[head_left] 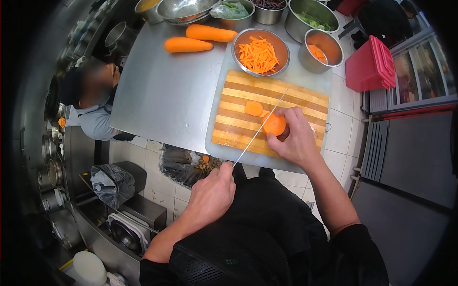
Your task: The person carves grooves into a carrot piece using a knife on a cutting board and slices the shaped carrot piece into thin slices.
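My left hand (212, 189) is closed round the handle of a knife (257, 131), whose long thin blade slants up and away over the striped wooden cutting board (229, 126). My right hand (296, 137) grips a thick carrot piece (274, 125) on the board, fingertips bent over its far and near sides. The blade lies along the left side of this piece; whether it has entered the flesh I cannot tell. One flat carrot slice (254, 108) rests on the board left of the blade. Most of the knife handle is hidden in my fist.
Beyond the board stand a bowl of carrot sticks (260, 56), a metal pot with carrot pieces (320, 51) and two whole carrots (188, 45). A person (93, 102) is at the table's left side. Below the table edge is a lined waste bin (183, 167).
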Action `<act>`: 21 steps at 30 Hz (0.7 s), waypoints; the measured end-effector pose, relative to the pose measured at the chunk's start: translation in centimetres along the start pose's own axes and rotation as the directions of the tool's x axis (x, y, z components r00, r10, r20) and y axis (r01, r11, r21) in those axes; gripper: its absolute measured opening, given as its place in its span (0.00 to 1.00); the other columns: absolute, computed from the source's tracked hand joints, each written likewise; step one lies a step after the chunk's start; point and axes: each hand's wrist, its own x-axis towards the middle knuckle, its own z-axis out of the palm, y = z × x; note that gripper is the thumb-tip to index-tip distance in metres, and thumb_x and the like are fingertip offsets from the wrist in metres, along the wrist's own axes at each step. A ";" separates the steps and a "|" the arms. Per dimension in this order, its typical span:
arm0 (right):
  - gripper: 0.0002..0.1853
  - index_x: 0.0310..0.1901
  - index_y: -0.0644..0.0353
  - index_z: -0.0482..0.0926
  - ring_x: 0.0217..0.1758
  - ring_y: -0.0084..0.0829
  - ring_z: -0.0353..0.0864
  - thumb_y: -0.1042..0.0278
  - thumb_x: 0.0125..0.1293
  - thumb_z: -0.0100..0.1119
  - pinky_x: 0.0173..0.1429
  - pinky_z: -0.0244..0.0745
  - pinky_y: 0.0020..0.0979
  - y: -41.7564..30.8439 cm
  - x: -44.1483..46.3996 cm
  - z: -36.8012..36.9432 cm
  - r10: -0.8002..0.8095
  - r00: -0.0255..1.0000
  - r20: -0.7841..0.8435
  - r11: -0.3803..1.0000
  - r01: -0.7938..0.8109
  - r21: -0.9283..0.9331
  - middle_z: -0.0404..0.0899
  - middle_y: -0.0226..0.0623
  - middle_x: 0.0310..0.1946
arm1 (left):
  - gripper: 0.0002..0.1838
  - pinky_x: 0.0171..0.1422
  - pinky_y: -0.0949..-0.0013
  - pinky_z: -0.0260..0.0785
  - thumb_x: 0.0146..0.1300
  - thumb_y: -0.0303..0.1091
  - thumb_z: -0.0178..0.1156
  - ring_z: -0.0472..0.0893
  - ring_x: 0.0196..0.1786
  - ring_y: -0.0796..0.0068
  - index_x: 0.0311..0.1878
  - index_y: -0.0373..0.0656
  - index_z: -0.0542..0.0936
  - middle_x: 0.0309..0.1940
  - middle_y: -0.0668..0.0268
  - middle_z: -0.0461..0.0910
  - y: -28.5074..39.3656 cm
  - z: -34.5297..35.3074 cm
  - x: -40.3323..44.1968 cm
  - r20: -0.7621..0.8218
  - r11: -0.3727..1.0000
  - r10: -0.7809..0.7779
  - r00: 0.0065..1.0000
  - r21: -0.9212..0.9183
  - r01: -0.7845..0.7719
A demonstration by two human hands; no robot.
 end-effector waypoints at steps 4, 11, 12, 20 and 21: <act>0.25 0.54 0.61 0.79 0.31 0.31 0.80 0.67 0.54 0.72 0.39 0.79 0.33 0.7 0.0 0.4 -0.068 0.997 -0.046 0.997 0.067 -0.022 0.76 0.40 0.44 | 0.14 0.48 0.38 0.78 0.74 0.31 0.55 0.85 0.42 0.33 0.57 0.33 0.72 0.41 0.41 0.83 0.1 -0.1 0.2 0.009 1.000 0.002 1.000 0.004 -0.002; 0.24 0.54 0.61 0.79 0.31 0.31 0.78 0.67 0.54 0.72 0.38 0.78 0.33 0.6 0.2 0.1 -0.042 0.999 -0.019 0.999 0.042 0.007 0.75 0.40 0.43 | 0.10 0.48 0.37 0.77 0.73 0.31 0.55 0.84 0.41 0.32 0.50 0.34 0.70 0.39 0.41 0.83 0.2 -0.2 0.8 0.009 1.000 0.008 1.000 0.018 -0.008; 0.24 0.54 0.61 0.79 0.31 0.31 0.78 0.67 0.54 0.72 0.38 0.78 0.33 0.6 0.2 0.1 -0.044 0.999 -0.017 0.999 0.044 0.009 0.75 0.40 0.43 | 0.10 0.48 0.37 0.77 0.73 0.31 0.55 0.84 0.41 0.32 0.49 0.34 0.70 0.39 0.41 0.83 0.3 -0.2 0.9 0.009 1.000 0.009 1.000 0.015 -0.009; 0.24 0.53 0.61 0.79 0.31 0.31 0.78 0.67 0.54 0.73 0.37 0.78 0.33 0.4 0.2 0.0 -0.035 0.999 -0.019 0.999 0.035 0.017 0.75 0.39 0.41 | 0.08 0.49 0.37 0.76 0.73 0.30 0.55 0.84 0.42 0.32 0.46 0.34 0.70 0.38 0.41 0.83 0.2 0.3 2.0 -0.013 0.999 0.037 0.999 0.009 -0.037; 0.23 0.53 0.61 0.79 0.31 0.31 0.78 0.67 0.54 0.73 0.37 0.78 0.33 0.4 0.2 0.0 -0.034 0.999 -0.021 0.999 0.034 0.017 0.76 0.39 0.41 | 0.08 0.49 0.37 0.76 0.73 0.30 0.55 0.84 0.42 0.32 0.45 0.34 0.69 0.38 0.41 0.83 0.2 0.3 2.1 -0.018 0.999 0.042 0.999 0.008 -0.042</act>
